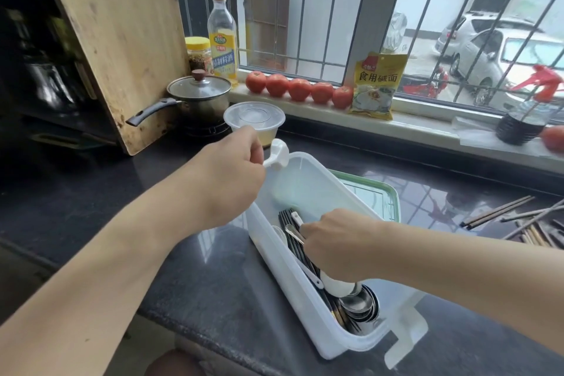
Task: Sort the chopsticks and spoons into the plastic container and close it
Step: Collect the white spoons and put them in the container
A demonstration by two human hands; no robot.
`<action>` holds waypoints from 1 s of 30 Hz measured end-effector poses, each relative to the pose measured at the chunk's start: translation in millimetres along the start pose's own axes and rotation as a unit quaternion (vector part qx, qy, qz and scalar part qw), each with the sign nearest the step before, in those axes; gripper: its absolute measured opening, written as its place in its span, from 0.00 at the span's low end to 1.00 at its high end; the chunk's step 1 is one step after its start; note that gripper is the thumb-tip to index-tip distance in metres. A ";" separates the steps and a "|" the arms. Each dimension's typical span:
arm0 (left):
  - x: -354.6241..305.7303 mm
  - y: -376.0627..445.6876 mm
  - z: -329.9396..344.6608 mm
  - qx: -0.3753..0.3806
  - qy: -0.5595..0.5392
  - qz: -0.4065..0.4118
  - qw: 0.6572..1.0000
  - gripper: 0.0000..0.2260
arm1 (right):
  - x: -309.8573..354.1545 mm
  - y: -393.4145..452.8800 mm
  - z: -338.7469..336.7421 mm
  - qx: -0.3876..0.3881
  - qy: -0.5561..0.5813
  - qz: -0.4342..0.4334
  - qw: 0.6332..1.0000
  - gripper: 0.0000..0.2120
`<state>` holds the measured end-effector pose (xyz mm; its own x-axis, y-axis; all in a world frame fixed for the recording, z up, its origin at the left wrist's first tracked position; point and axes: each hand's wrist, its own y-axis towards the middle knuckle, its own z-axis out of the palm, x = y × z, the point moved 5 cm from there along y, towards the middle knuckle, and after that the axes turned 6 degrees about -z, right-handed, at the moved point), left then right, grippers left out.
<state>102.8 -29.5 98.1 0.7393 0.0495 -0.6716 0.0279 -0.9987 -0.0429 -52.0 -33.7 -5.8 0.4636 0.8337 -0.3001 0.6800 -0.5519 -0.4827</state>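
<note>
I am working at a dark, glossy stone counter (pixel 213 268) under a barred window (pixel 305 9), with parked cars showing outside. The plastic container (pixel 293 293) lies open on the counter, its long axis running from near my body away toward the window and a little to the left. My left hand (pixel 232 171) is at the far end of it, fingers curled round a white spoon (pixel 276 154) whose bowl sticks out past my knuckles, above the container's far rim. My right hand (pixel 332 241) is down inside the container, fingers curled on the handles of spoons there; a metal handle and a white handle poke out just ahead of my fingers. Under that hand black chopsticks (pixel 302 247) lie along the container's length, and steel spoon bowls (pixel 360 304) are nested at the near end, behind my wrist. The green-rimmed lid (pixel 378 195) lies flat on the counter, touching the container's right side, just beyond my right hand. Further right of that hand, well apart, loose wooden chopsticks (pixel 518 220) are scattered on the counter. Beyond my left hand stands a clear lidded tub (pixel 254 119), then a lidded saucepan (pixel 198 94) and a leaning wooden cutting board (pixel 116 40). On the sill sit a row of tomatoes (pixel 299 89), a yellow packet (pixel 378 85) and an oil bottle (pixel 222 36).
</note>
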 end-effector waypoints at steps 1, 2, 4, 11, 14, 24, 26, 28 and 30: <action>-0.1 0.3 0.9 0.003 0.001 0.001 1.000 0.05 | 0.2 -0.2 0.6 -0.005 0.003 0.005 1.000 0.10; -0.2 0.4 1.5 0.005 0.002 0.002 1.000 0.05 | 0.3 0.0 0.7 -0.011 0.007 0.010 1.000 0.11; 0.7 0.6 1.7 0.005 0.004 0.000 1.000 0.06 | 1.0 0.0 0.7 -0.015 0.020 0.014 1.000 0.12; -2.6 -1.1 1.8 0.002 0.005 0.007 1.000 0.05 | 8.1 0.3 4.4 0.041 0.021 0.021 0.999 0.10; -1.7 -1.1 5.6 0.011 0.011 0.009 1.000 0.05 | 2.7 -3.7 -2.8 0.084 0.066 0.064 0.992 0.06; -38.8 -25.2 39.1 -0.037 0.041 0.117 0.992 0.06 | -62.7 -33.8 -44.3 -0.230 0.830 0.191 0.471 0.14; -42.4 -27.5 52.8 -0.017 0.081 0.146 0.986 0.05 | -61.8 -29.3 -39.2 -0.246 0.843 0.190 0.439 0.09; -33.0 -23.5 54.1 0.018 0.084 0.131 0.988 0.04 | -64.3 -24.8 -30.4 -0.257 0.824 0.201 0.464 0.10; -20.8 -17.2 42.0 0.012 0.043 0.100 0.994 0.07 | -64.2 -23.2 -23.9 -0.238 0.741 0.233 0.583 0.15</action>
<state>58.7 -12.8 81.7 0.7831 -0.1525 -0.6029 -0.1413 -0.9877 0.0665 -84.0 -74.8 44.3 0.4022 -0.1476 0.9036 0.2011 -0.9486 -0.2444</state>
